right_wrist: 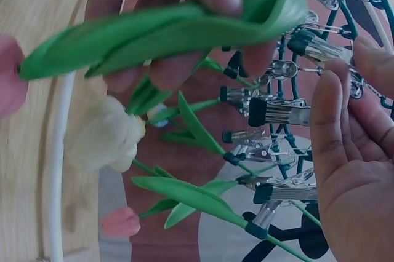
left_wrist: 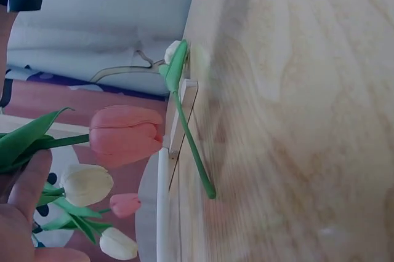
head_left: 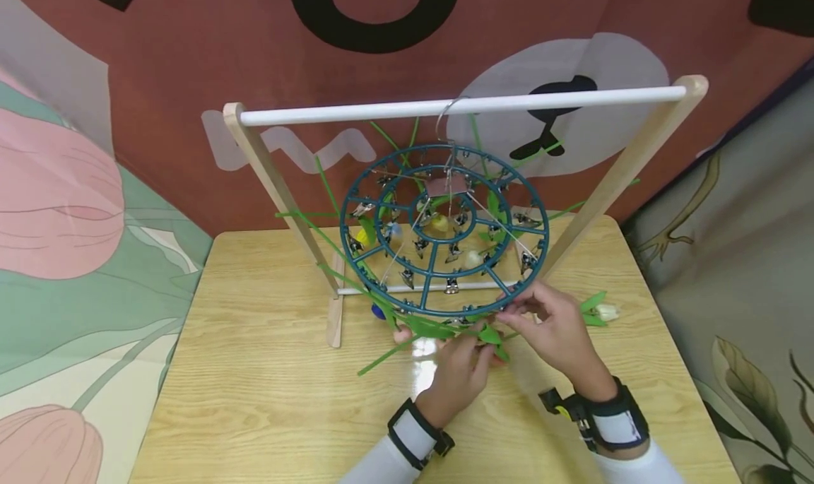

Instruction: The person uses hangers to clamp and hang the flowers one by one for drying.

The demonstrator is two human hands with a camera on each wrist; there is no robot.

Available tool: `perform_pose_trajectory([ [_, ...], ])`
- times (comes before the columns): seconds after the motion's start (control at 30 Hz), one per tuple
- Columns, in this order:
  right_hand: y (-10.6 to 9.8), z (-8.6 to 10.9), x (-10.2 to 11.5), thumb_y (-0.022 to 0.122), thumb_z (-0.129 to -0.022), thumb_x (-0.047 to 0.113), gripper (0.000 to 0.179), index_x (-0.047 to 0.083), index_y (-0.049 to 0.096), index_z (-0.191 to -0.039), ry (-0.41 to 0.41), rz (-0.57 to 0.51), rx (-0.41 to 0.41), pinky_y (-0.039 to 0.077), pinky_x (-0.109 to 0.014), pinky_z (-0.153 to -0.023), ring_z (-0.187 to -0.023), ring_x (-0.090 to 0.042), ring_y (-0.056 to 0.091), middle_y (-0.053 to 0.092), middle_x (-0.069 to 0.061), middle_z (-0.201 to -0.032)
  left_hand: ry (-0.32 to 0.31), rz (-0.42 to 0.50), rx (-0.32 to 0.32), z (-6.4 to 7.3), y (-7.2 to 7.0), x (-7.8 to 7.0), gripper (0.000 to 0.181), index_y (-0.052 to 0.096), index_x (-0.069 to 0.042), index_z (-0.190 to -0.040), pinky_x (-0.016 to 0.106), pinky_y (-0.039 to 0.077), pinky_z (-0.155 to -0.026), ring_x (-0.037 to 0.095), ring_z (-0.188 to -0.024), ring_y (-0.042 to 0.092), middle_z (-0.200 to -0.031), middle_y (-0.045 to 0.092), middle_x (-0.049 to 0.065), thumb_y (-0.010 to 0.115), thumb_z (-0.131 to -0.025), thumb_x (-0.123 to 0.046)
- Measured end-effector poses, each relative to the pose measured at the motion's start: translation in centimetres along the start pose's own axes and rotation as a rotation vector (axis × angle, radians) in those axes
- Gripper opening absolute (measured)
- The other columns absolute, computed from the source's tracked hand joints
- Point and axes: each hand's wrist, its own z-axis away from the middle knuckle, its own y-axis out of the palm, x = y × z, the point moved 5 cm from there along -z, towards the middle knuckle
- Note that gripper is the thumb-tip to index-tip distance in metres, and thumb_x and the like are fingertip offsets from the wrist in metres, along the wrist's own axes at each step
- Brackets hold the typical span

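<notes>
A round teal clip hanger (head_left: pixel 432 275) hangs by its hook from a white rod. My left hand (head_left: pixel 454 378) holds an artificial pink tulip (left_wrist: pixel 126 136) by its leaves and stem, blossom downward, just below the hanger's near rim. Beside it, my right hand (head_left: pixel 553 328) pinches a metal clip (right_wrist: pixel 314 47) on that rim between thumb and fingers. The tulip's green leaves (right_wrist: pixel 166 34) pass close to this clip; whether the stem lies in its jaws I cannot tell. Other tulips, such as a white one (right_wrist: pixel 104 136), hang among the clips.
The white rod (head_left: pixel 356 109) spans a wooden stand (head_left: pixel 623 166) on the table (head_left: pixel 254 399). A loose white tulip (head_left: pixel 607 312) lies on the table at the right, beyond my right hand. Several green stems stick out around the hanger. Printed cloth (head_left: pixel 191 60) hangs behind.
</notes>
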Motion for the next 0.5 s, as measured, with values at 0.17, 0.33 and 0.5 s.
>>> perform_pose_trajectory([
  [0.17,0.3,0.2,0.3,0.078,-0.073,-0.024,0.036,0.002,0.068,-0.096,0.009,-0.062,0.000,0.058,-0.015,-0.072,-0.080,-0.004,0.063,0.068,-0.005,-0.085,-0.043,0.000,0.004,0.1,-0.1,0.4,0.014,0.063,-0.006,-0.114,0.021,0.050,-0.100,0.001,-0.075,0.073,-0.085,0.075,-0.002,0.062,-0.100,-0.005],
  [0.33,0.6,0.2,0.5,0.077,-0.072,-0.027,0.035,0.001,0.066,-0.091,-0.017,-0.099,0.002,0.057,-0.016,-0.069,-0.077,-0.005,0.060,0.066,-0.004,-0.084,-0.098,0.050,0.024,0.2,-0.2,0.8,0.013,0.062,-0.009,-0.113,0.029,0.047,-0.106,0.001,-0.072,0.072,-0.084,0.076,-0.003,0.059,-0.102,-0.004],
  [0.5,0.9,0.4,0.8,0.078,-0.070,-0.027,0.035,0.002,0.068,-0.088,-0.036,-0.099,0.008,0.055,-0.016,-0.063,-0.077,-0.002,0.060,0.069,-0.007,-0.084,-0.137,0.025,-0.003,0.0,-0.2,1.2,0.012,0.064,-0.008,-0.107,0.007,0.053,-0.072,0.007,-0.067,0.070,-0.081,0.074,0.000,0.058,-0.100,-0.001],
])
